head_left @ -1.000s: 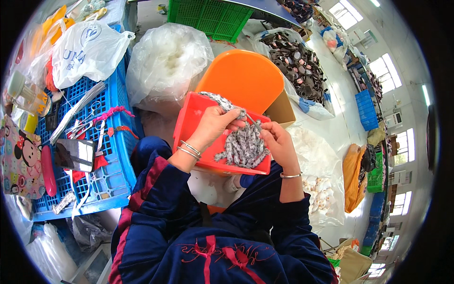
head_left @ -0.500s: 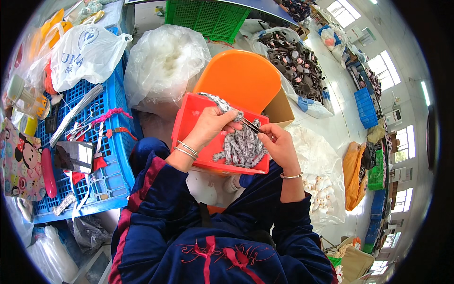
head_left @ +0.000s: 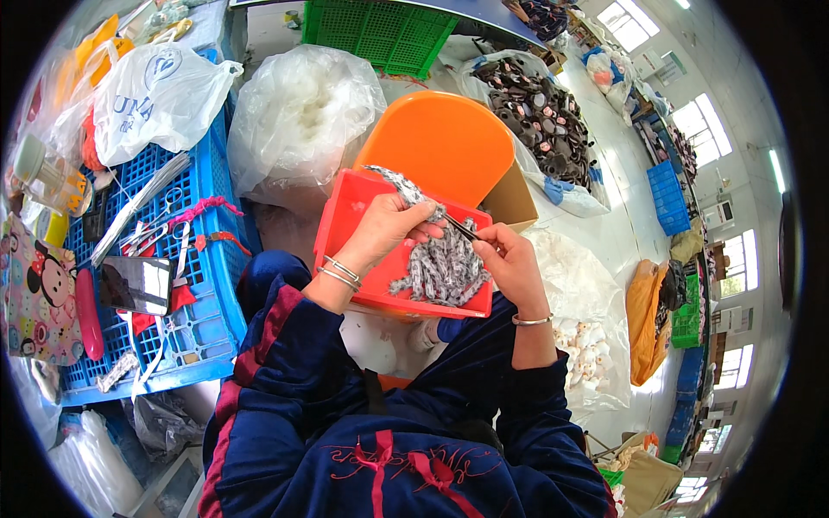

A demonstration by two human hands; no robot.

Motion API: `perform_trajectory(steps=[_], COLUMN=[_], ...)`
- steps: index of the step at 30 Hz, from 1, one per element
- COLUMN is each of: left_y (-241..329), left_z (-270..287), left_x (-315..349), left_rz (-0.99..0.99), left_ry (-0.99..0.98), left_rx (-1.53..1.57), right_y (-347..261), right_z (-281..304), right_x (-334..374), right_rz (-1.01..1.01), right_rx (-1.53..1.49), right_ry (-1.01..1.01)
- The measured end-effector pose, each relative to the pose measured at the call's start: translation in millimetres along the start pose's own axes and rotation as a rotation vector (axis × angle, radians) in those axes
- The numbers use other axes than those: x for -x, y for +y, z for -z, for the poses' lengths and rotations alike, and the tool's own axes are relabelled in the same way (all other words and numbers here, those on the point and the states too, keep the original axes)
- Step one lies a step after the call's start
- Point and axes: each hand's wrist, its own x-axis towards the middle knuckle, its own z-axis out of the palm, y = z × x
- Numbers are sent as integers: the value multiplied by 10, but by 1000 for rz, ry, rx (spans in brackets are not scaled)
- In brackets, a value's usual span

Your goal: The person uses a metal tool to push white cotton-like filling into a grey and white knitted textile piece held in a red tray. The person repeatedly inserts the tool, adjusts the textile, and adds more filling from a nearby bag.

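My left hand (head_left: 386,231) is closed on a grey-and-white fluffy fabric piece (head_left: 395,180), pinched between thumb and fingers; one end sticks out beyond the hand. Fingers of my right hand (head_left: 513,266) grip a slim dark two-pronged tool (head_left: 461,227) that looks like tweezers. Its tip reaches the fabric at my left fingertips, where the exact contact is hidden. Both hands are above a red plastic tray (head_left: 330,226). Inside it lies a heap of similar grey-and-white fluffy pieces (head_left: 447,271).
An orange stool (head_left: 440,138) stands beyond the tray, beside a cardboard box (head_left: 511,197). At left, a blue crate (head_left: 211,319) bears scissors, a phone (head_left: 136,285) and bags. Clear bags hold white stuffing (head_left: 306,112), dark parts (head_left: 540,116) and small pale pieces (head_left: 590,354).
My right hand and the dark tool have shifted very slightly at the fabric. My left hand keeps its pinch in nearly the same place.
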Motion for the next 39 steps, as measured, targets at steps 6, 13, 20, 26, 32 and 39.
perform_trajectory(steps=[6,13,20,26,32,39], left_y=[6,36,39,76,83,59], left_z=[25,7,13,-5,-7,9], left_x=[-7,15,29,44,34,25], left_rz=[15,26,-9,-12,-9,2], left_ry=[-22,-22,-68,-50,-27,-50], left_rx=[-1,-5,-14,-67,-158,-149], right_y=[-31,-14,-26,-2,-47,-60], right_z=[11,30,60,79,103,143], right_x=[-3,-2,9,18,43,59], right_rz=[34,70,86,114,98,92], right_rx=[49,90,115,123,146,146], right_ry=[3,-1,21,33,19,-9])
